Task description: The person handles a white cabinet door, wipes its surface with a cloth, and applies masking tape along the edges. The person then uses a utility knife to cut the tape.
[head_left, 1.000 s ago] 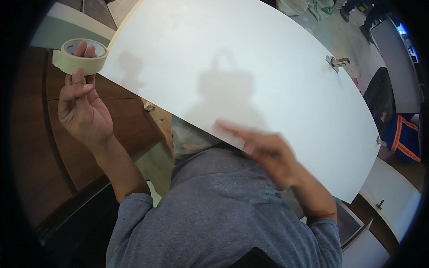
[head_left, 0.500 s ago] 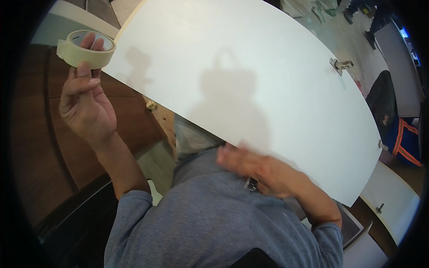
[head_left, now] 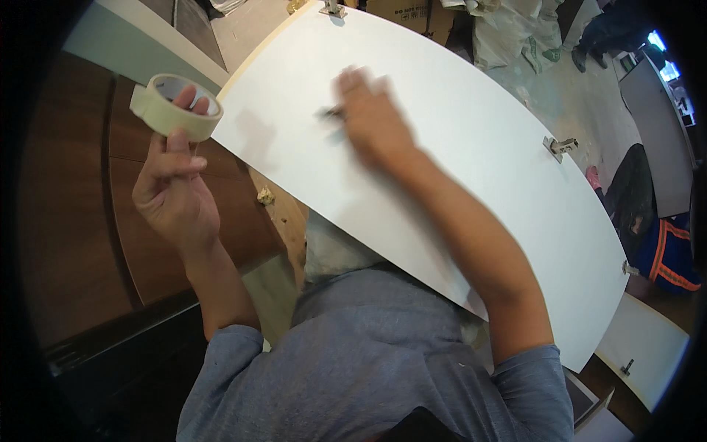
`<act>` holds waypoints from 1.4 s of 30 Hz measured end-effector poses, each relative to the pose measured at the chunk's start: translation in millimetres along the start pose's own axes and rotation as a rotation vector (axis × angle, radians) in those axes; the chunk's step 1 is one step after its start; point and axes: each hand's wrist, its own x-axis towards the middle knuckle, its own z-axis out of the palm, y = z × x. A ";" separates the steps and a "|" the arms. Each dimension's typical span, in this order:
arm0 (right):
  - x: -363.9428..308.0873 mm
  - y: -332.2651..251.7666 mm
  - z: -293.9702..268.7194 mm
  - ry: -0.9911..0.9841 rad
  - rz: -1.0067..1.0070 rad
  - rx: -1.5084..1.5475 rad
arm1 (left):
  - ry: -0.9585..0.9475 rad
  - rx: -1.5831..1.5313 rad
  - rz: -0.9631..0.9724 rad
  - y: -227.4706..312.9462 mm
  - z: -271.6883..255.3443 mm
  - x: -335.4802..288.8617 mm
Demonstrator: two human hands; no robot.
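Note:
My left hand (head_left: 179, 199) holds up a roll of pale yellow masking tape (head_left: 166, 124), with fingers through its core and a loose end of tape at its left side. A large white cabinet door (head_left: 309, 155) lies in front of me, with metal hinges (head_left: 560, 147) along its far edge. My right hand (head_left: 377, 121), smeared by motion, is over the upper left part of the door. A small dark thing (head_left: 333, 113) sticks out from its left side, too blurred to name. Whether this hand touches the door I cannot tell.
Brown wood panels (head_left: 188, 221) stand on the left. Beyond the door are a cardboard box (head_left: 416, 16) and white sacks (head_left: 508, 33). Another person's legs (head_left: 607, 37) show at the far right, near a blue bag with orange bands (head_left: 666, 254). Another white panel (head_left: 644, 346) lies at the right.
My right hand has swung from beside my waist, up and left, over the door. My left hand and the tape sit slightly lower and to the right in the picture; the view has shifted too.

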 end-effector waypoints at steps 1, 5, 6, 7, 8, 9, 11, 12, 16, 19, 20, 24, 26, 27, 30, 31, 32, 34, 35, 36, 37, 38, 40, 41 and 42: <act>-4.5 -30.9 -3.6 -0.055 -0.114 0.237 | 0.028 0.008 0.007 6.2 -3.8 -0.1; -43.9 -106.6 -37.9 -0.715 -0.588 0.926 | 0.065 0.021 0.037 39.4 -31.2 1.2; -51.0 -105.5 -48.1 -0.782 -0.585 1.066 | 0.037 0.047 0.072 44.7 -38.1 1.9; -55.6 -98.8 -56.6 -0.807 -0.619 1.243 | 0.052 0.059 0.070 47.1 -43.4 1.7; -53.2 -77.9 -65.6 -0.727 -0.468 1.364 | 0.056 0.051 0.041 48.6 -47.3 0.4; -44.9 -64.5 -68.4 -0.679 -0.211 1.335 | 0.040 0.058 0.029 47.5 -48.4 -2.0; -35.5 -17.3 -81.6 -0.250 0.000 0.869 | 0.030 0.069 0.018 41.5 -42.8 -9.0; -32.6 3.1 -86.1 -0.017 0.122 0.523 | -0.018 0.090 -0.020 37.8 -35.5 -14.9; -41.6 47.7 -100.1 -0.052 0.337 0.263 | -0.043 -0.058 -0.246 26.6 12.4 -42.1; -48.2 42.6 -110.7 0.163 0.158 0.093 | -0.064 -0.201 -0.404 22.9 51.7 -56.1; -50.6 37.3 -115.5 0.209 0.087 0.116 | -0.079 -0.221 -0.432 22.7 61.1 -58.2; -65.3 5.6 -127.2 -0.049 -0.161 0.962 | -0.113 -0.310 -0.511 22.7 86.9 -59.4; -69.6 -8.8 -123.0 -0.066 -0.160 0.982 | -0.174 -0.359 -0.418 21.4 87.6 -54.5; -69.3 -13.3 -119.3 -0.064 -0.111 1.031 | -0.154 -0.285 -0.525 23.4 85.2 -53.7; -70.5 -21.9 -108.0 -0.052 -0.016 1.090 | -0.068 -0.069 -0.676 25.3 72.1 -49.1; -71.9 -23.2 -106.4 -0.059 0.026 1.093 | -0.032 0.029 -0.626 23.2 63.6 -44.4; -72.2 -24.2 -104.8 -0.068 0.004 1.102 | -0.001 0.127 -0.605 19.3 56.2 -39.1; -73.0 -25.9 -105.0 -0.114 -0.030 1.096 | -0.016 -0.012 -0.530 10.4 41.3 -26.6; -71.1 -29.0 -103.6 -0.110 -0.064 1.050 | -0.014 -0.069 -0.518 7.8 32.5 -20.4; -69.1 -32.9 -103.0 -0.095 -0.116 1.006 | -0.101 -0.070 -0.563 7.1 23.0 -14.9; -66.1 -37.2 -102.2 -0.076 -0.170 0.963 | -0.184 -0.063 -0.620 7.4 13.2 -9.2; -61.5 -42.2 -101.9 -0.078 -0.195 0.965 | -0.267 -0.073 -0.664 9.0 4.3 -3.6; -54.2 -53.0 -103.2 -0.087 -0.240 0.963 | -0.267 -0.022 -0.714 10.3 -5.0 0.9; -50.1 -58.3 -104.4 -0.076 -0.259 0.951 | -0.272 -0.035 -0.737 10.3 -9.5 3.6; -46.0 -64.0 -106.1 -0.063 -0.277 0.932 | -0.280 -0.049 -0.758 9.8 -14.4 7.0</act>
